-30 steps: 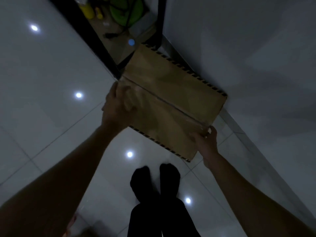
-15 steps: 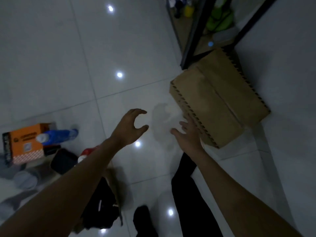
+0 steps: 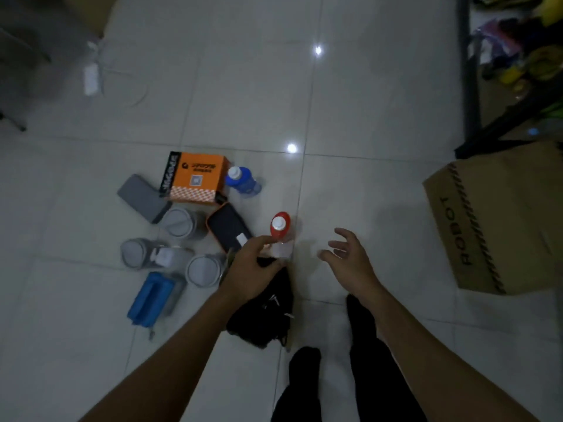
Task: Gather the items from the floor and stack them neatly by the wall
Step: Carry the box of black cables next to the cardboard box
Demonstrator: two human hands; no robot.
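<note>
Large brown corrugated cardboard box (image 3: pixel 499 220), printed "ROBOT" on its side, sits on the white tiled floor (image 3: pixel 350 102) at your right, by the black metal rack leg; probably the base of the stack.

Remaining pile lies at centre-left, well apart from that box. Orange printed carton (image 3: pixel 196 179): stiff, likely light; take it by two opposite faces. Black fabric bag (image 3: pixel 265 315), directly under your left forearm: soft, will sag, so scoop from beneath or use a strap. Blue moulded plastic case (image 3: pixel 150 298) and flat grey case (image 3: pixel 141 197): rigid, grip the long edges. Black slim case with orange trim (image 3: pixel 228 229): similar. Three grey round lidded tubs (image 3: pixel 179 223): smooth, possibly slippery; grip around the wall. Blue bottle with white cap (image 3: pixel 242 179) and red bottle with white cap (image 3: pixel 280 226): upright, tippable; take at the body.

Your left hand (image 3: pixel 253 269) hovers over the bag top, fingers loosely curled, holding nothing visible. Your right hand (image 3: pixel 350 257) is spread wide, fingers relaxed, empty.
</note>
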